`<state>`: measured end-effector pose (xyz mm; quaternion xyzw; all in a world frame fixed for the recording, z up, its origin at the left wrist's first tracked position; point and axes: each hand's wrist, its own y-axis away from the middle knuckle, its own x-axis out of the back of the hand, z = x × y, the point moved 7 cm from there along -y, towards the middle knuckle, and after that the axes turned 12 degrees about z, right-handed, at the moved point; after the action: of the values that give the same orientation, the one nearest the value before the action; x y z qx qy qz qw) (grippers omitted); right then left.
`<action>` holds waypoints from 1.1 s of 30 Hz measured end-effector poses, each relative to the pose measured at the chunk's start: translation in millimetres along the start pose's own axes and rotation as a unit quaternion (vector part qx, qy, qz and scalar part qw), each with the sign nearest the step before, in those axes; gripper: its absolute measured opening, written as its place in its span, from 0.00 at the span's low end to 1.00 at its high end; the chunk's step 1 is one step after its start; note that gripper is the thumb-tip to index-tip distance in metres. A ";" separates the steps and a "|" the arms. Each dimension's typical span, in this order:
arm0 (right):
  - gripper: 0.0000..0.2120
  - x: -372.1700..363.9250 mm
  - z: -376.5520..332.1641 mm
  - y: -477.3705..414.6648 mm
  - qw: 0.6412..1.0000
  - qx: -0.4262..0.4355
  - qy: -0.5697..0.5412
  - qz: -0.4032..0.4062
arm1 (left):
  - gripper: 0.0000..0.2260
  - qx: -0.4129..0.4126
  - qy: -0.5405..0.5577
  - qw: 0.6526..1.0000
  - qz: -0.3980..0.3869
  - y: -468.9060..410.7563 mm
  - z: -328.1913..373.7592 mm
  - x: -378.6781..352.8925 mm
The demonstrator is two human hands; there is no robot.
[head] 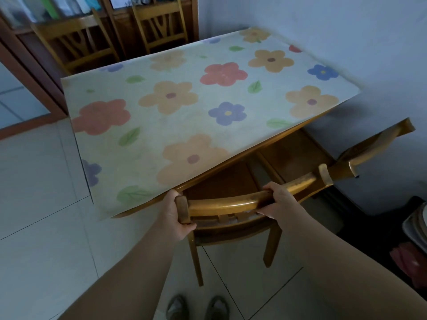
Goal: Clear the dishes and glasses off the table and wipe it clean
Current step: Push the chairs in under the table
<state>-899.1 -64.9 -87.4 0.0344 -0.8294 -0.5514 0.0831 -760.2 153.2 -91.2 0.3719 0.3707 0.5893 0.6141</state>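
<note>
Along the near edge of the table (147, 125): chair (226, 203) stood tucked under.
Top: pale, flowered orange, red, blue.
Left hand (172, 213): gripped the rail's end.
Right hand (277, 199): curled round the rail.

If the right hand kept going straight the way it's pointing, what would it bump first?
The right hand grips the chair's top rail, so that blocks it. Past the rail it would probably reach the near edge of the table, though depth is hard to judge.
</note>
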 end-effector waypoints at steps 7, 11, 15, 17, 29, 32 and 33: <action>0.14 -25.5 -3.4 -5.6 1.000 0.012 -0.007 -0.012 | 0.26 0.055 -0.023 0.998 0.008 -26.2 14.6 12.3; 0.15 -25.1 -1.1 -11.9 1.000 0.005 -0.003 -0.009 | 0.22 0.081 -0.099 0.991 0.023 -27.2 18.2 13.6; 0.19 -18.5 -1.6 -20.3 1.000 0.017 -0.001 -0.003 | 0.20 0.109 -0.165 0.979 0.040 -28.0 9.9 6.5; 0.20 -15.8 -4.6 -22.8 0.999 0.031 0.003 -0.008 | 0.23 0.123 -0.166 0.977 0.045 -27.8 7.3 3.5; 0.19 22.5 -12.1 -59.2 0.995 0.058 0.020 -0.077 | 0.26 0.124 -0.108 0.985 0.060 -14.4 -56.7 -10.1; 0.21 40.9 -9.5 -72.8 0.994 0.055 0.035 -0.092 | 0.22 0.122 -0.090 0.986 0.063 -9.0 -83.3 -14.2; 0.22 45.7 -8.3 -76.1 0.993 0.051 0.037 -0.095 | 0.21 0.124 -0.082 0.987 0.063 -8.0 -90.8 -14.5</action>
<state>-945.2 -108.9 -149.7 0.1379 -0.8459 -0.5118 0.0592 -838.3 140.3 -138.8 0.5147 0.3648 0.5440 0.5533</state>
